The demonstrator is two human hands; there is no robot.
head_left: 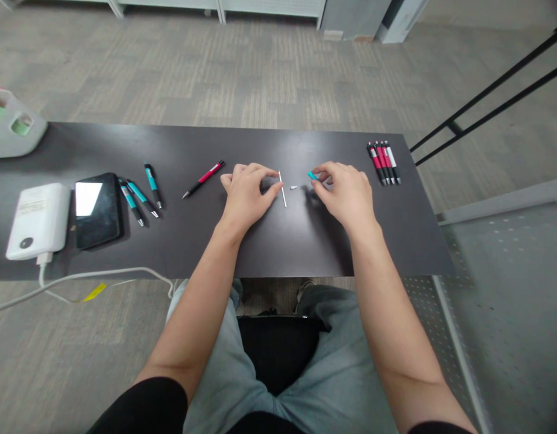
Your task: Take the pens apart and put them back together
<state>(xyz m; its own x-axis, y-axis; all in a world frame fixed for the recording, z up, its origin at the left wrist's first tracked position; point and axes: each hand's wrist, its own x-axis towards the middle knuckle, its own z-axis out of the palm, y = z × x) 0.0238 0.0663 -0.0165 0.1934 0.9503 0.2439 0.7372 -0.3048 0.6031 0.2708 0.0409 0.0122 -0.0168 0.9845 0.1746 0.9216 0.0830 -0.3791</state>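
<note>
My left hand (249, 193) has its thumb and index fingertips at a thin white pen refill (283, 191), pinching it near its upper part. The refill slants slightly over the dark table. In my right hand (346, 190) a teal pen barrel (313, 175) is held between thumb and fingers; only its end shows, the rest being hidden by the fingers. Between the two hands a small silver pen tip (293, 187) lies on the table. To the left of my left hand rests a red and black pen (204, 179), lying diagonally.
Several red or white pens with black grips (382, 163) lie side by side at the right. Three teal pens (140, 196) lie left, near a black phone-like device (97, 211) and a white power bank (38, 220) with a cable (102, 274). A whitish container (16, 129) stands far left.
</note>
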